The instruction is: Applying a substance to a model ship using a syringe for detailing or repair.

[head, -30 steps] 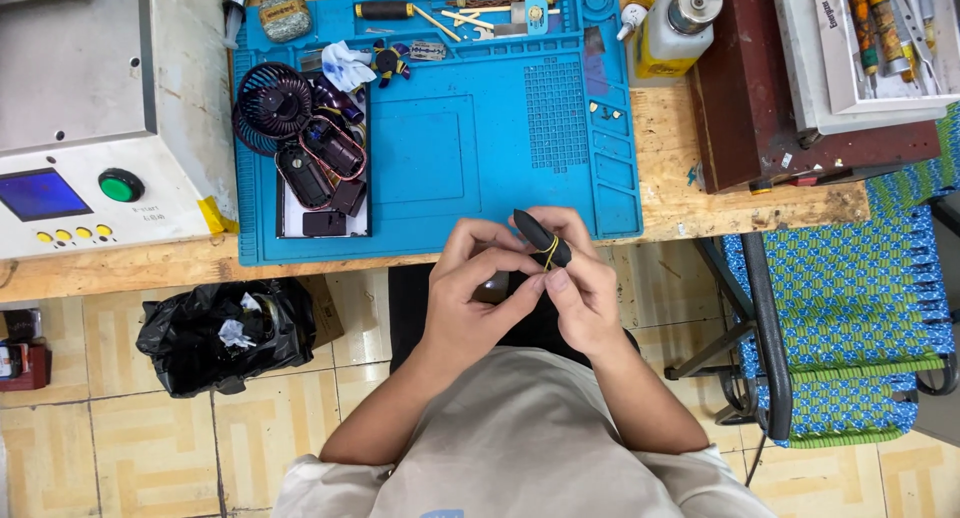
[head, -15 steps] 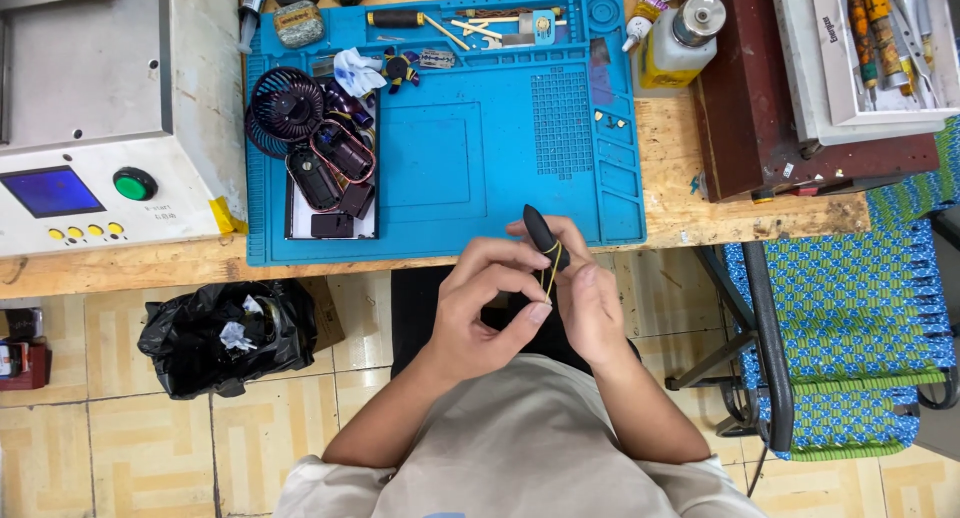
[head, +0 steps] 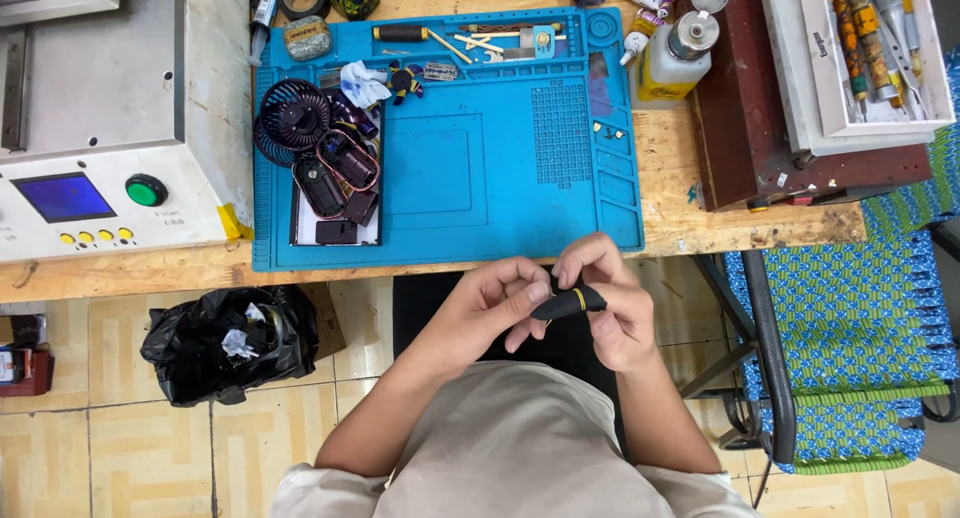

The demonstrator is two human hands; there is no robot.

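**Both hands on a small black piece, just off the worktop's edge**

The person sits with both hands raised in front of the chest, below the near edge of the worktop (head: pixel 700 228). The left hand (head: pixel 495 303) and the right hand (head: pixel 615 308) meet around a small black handle-like piece with a yellow band (head: pixel 568 302). The fingers (head: pixel 590 263) of the right hand curl closed over its top, and the left hand's fingertips pinch its nearer end, so both hands are shut on it.

To do this well, I'd say one hand should hold the piece steady while the other does the fine work, and it would be safer over the blue mat (head: pixel 480 178) than above the floor, where a dropped bit could roll off toward the black bag (head: pixel 225 343).

Much is hidden. The fingers cover most of the piece, so I cannot tell its full shape or whether it is one part or two. The dismantled small fan (head: pixel 295 118) and dark parts beside it on the mat are too small to make out in detail.
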